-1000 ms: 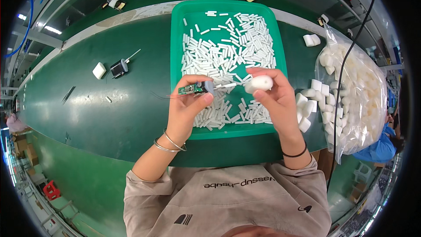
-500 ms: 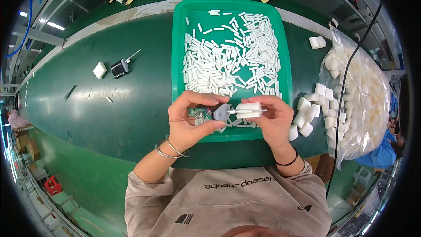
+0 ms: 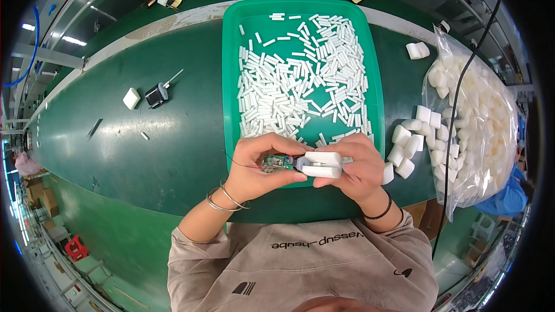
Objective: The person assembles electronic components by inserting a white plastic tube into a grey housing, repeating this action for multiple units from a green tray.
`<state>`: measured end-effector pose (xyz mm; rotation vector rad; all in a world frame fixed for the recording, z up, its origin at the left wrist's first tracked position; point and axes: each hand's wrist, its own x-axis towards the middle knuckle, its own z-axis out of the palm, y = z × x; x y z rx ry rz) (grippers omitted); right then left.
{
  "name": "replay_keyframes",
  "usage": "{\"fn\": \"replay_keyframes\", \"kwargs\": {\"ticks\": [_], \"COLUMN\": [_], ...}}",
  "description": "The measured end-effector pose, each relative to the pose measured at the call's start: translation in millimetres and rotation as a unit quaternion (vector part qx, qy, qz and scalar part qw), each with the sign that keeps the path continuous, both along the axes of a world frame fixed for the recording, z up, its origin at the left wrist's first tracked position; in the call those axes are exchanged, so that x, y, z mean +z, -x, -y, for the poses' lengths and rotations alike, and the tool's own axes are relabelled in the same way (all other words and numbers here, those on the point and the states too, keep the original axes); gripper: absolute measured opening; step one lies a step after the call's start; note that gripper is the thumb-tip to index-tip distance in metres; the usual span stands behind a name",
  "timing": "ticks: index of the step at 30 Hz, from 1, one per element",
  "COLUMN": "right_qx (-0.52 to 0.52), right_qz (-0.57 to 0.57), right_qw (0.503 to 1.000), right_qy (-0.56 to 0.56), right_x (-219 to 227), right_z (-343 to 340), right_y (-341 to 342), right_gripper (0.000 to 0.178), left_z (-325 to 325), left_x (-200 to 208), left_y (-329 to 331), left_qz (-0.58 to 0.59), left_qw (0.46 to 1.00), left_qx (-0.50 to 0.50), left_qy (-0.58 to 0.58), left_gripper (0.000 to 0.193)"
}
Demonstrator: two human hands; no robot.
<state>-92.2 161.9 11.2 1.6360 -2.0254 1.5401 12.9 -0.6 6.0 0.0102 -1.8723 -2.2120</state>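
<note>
While the left hand (image 3: 254, 167) pinches a small circuit board (image 3: 276, 162) and the right hand (image 3: 352, 167) grips a white casing (image 3: 321, 164) at the tray's (image 3: 230, 81) 6 o'clock edge, fitting seems underway; next likely calls for straight alignment.

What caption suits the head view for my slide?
Left hand holds a small circuit board against the white housing in the right hand.

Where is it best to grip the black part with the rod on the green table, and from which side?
Probably by the black body, from above, fingers across its two flat sides. The thin rod sticks out toward the tray and looks too slim to hold. A white block lies close on its left.
</note>
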Motion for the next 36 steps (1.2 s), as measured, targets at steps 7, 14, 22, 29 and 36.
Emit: {"fn": "replay_keyframes", "kwargs": {"ticks": [7,14,22,29,36], "right_qx": [0.030,0.111,0.061,0.070,0.067], "right_qz": [0.062,0.145,-0.011,-0.012,-0.024], "right_qw": [0.998,0.983,0.973,0.948,0.950], "right_qy": [-0.014,0.014,-0.223,-0.310,-0.305], "right_x": [-1,-12,10,-7,-13], "right_z": [4,10,11,16,18], "right_y": [-4,-3,4,10,12], "right_gripper": [0.034,0.052,0.063,0.043,0.024], "left_z": [2,13,213,439,407], "left_x": [2,10,20,-33,-39], "left_y": [-1,-1,35,39,141], "left_qz": [0.047,0.084,0.153,0.180,0.336], "left_qw": [0.998,0.992,0.932,0.714,0.529], "left_qx": [-0.020,-0.016,0.322,0.676,0.591], "left_qy": [0.025,0.088,0.060,-0.008,0.509], "left_gripper": [0.029,0.032,0.026,0.043,0.076]}}
